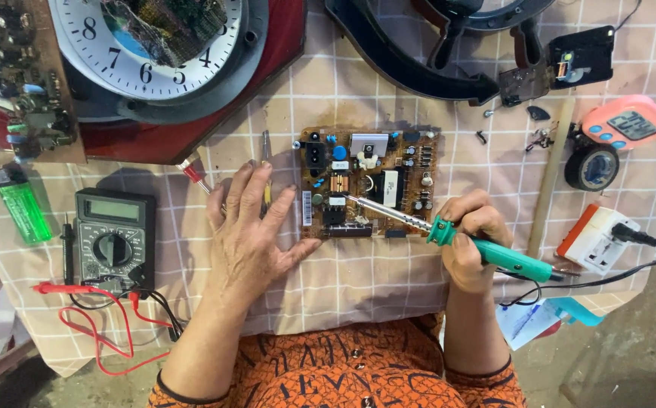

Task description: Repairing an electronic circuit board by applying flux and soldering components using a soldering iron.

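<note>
Checked woven cloth (358, 279), matt; soldering iron (449, 230) with glossy green plastic handle, bright metal shaft.

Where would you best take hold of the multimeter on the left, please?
Grip the multimeter across its two long side edges, coming straight down from above. It lies flat, face up, and the left hand is nearest. Avoid the lower end, where the red and black leads trail out.

L hand (248, 230): flat, palm down, fingers spread and pointing up-frame, thumb out to the right, forearm angled in from below. R hand (470, 243): fist curled tight in a pen-like grip, knuckles up, wrist straight, forearm near vertical.
</note>
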